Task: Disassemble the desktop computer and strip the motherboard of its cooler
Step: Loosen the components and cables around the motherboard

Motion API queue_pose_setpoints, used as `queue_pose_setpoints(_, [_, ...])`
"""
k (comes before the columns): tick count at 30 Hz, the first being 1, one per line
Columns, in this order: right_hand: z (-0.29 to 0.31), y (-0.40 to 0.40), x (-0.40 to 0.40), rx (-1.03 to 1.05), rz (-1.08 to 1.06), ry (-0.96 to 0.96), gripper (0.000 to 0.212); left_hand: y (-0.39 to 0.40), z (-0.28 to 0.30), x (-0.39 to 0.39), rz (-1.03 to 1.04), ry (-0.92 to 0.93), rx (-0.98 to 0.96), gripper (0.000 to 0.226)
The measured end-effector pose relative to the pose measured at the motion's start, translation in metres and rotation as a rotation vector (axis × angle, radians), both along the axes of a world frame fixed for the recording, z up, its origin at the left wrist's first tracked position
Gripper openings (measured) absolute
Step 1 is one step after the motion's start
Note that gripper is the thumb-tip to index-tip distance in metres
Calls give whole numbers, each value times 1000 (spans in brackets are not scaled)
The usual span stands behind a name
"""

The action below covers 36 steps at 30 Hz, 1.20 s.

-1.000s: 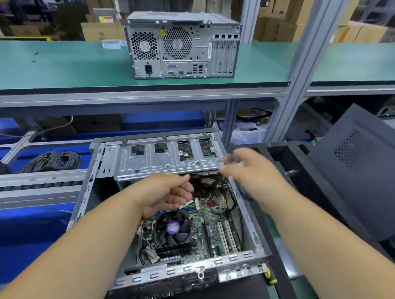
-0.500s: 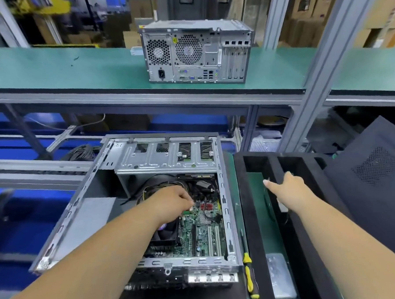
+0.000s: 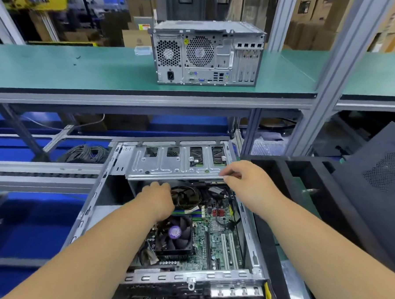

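Head view shows our open desktop case (image 3: 96, 200) lying on its side in front of us, with the motherboard (image 3: 221, 235) bedded in its floor and the fan cooler (image 3: 174, 234) seated on the board at its left. Our left hand (image 3: 159, 200) reaches under the front edge of the drive cage (image 3: 176, 164), just beside the coiled cables (image 3: 187, 196); its fingertips are hidden, so we cannot tell whether they are curled on anything. Our right hand (image 3: 246, 181) sits at the cage's right front corner with thumb and forefinger pressed together, apparently pinching something small there, though blur keeps us from naming it. We judge the step to be freeing the cage or the leads beneath it so that the board can come out. To do it well, we should steady the cage with one hand, pull connectors by their housings and not by the wires, and keep loose cables clear of the fan blades. A second, closed computer (image 3: 206, 55) stands on the green shelf (image 3: 73, 73) above.
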State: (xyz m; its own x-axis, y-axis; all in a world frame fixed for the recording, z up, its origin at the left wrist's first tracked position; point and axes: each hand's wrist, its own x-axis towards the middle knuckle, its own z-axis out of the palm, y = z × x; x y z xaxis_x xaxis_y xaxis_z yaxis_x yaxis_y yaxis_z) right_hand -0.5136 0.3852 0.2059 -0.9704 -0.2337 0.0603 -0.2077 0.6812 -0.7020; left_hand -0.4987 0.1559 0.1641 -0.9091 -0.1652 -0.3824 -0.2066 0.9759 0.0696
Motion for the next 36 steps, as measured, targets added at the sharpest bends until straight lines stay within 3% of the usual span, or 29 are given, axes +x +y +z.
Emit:
queue_pose_setpoints(4, [3, -28, 6, 50, 58, -230, 33, -18, -11, -6, -14, -55, 3, 52])
queue_pose_setpoints(7, [-11, -53, 4, 329, 170, -449, 30, -18, -21, -8, -97, -7, -9, 58])
queue_pose_setpoints(9, [-24, -66, 1, 526, 185, -450, 32, -17, -26, -9, -203, 9, -29, 66])
queue_pose_setpoints(12, [-38, -79, -1, 588, 213, -428, 47, -16, -27, -11, -300, 29, -14, 72])
queue_pose_setpoints(14, [-46, -84, -1, 594, 289, -446, 69, -18, -26, -11, -294, 62, -28, 70])
queue_pose_setpoints(17, [-57, -85, 0, 610, 391, -404, 79, -22, -26, -8, -188, 65, -58, 61])
queue_pose_setpoints(21, [-60, -82, 0, 611, 385, -348, 72, -20, -25, -8, -154, 51, -7, 64])
queue_pose_setpoints(26, [-62, -76, 0, 674, 250, -211, 43, -20, -27, -6, -153, 93, 61, 60])
queue_pose_setpoints(32, [-67, -78, -4, 744, 259, -104, 26, -14, -29, -9, -207, 126, 50, 53])
queue_pose_setpoints(36, [-63, -76, -8, 834, 390, -106, 26, -6, -27, -24, -270, 66, -28, 33])
